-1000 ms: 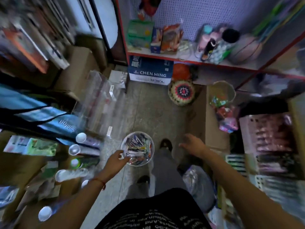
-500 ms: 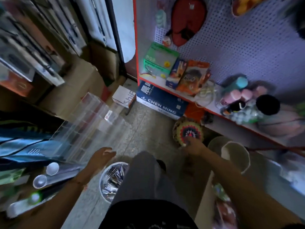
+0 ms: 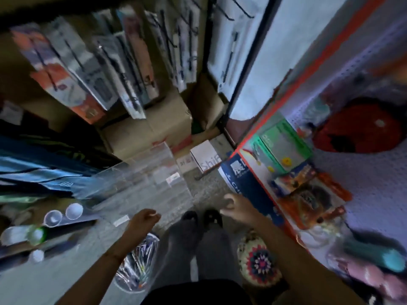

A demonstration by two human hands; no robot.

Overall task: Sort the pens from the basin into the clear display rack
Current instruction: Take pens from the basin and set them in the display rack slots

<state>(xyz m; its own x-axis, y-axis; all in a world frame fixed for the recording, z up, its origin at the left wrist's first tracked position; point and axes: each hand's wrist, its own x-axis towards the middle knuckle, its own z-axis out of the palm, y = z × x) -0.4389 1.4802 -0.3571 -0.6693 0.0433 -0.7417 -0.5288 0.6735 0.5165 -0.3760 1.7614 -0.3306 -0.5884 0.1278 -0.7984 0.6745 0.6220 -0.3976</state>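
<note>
Just above basin [image 3: 128, 289] of pens [image 3: 141, 259]: left hand [image 3: 143, 221] fingers curled, contents blurred, can't tell; right hand [image 3: 236, 205] loosely spread, empty.

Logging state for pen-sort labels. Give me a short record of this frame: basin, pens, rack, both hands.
basin: on the floor by the person's left leg, partly behind the left forearm
pens: heaped in the basin
rack: clear, on the floor ahead; contents blurred
left hand: between basin and rack, fingers curled; cannot tell whether it holds a pen
right hand: out in front, fingers loose, holding nothing
</note>
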